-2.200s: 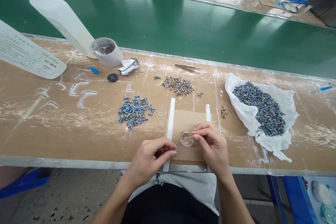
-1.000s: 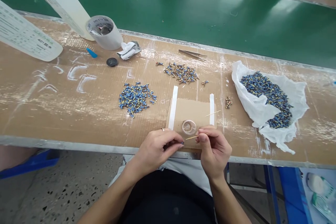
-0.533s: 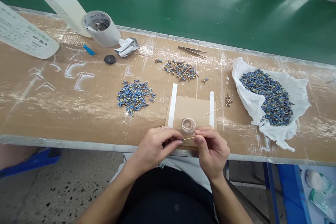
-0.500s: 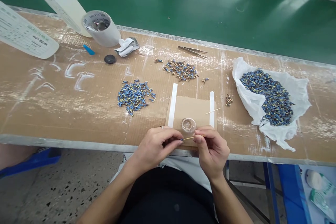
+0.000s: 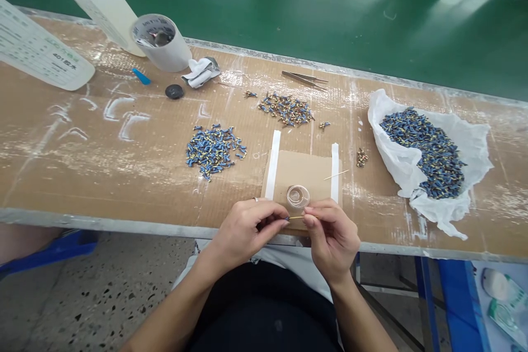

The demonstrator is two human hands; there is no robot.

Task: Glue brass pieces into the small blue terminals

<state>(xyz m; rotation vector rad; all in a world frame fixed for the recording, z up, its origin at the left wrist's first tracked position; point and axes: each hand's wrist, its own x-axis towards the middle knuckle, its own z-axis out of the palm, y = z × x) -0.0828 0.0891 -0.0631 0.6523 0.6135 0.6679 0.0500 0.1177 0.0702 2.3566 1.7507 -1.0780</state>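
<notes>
Thin wooden stick [image 5: 296,216] lies level at the surface's [image 5: 82,176] near edge, beside a clear glue dish [image 5: 297,196] | bare cardboard left of the hands | right hand [image 5: 332,236] pinches the stick; left hand [image 5: 247,228] pinches a tiny blue part [image 5: 285,220] at its tip.

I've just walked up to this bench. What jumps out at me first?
Probably the big heap of tiny blue parts on crumpled white plastic at the right, with two smaller piles mid-bench. At the near edge, the left hand pinches one tiny piece while the right hand points a thin stick at it, beside a small clear dish.
</notes>
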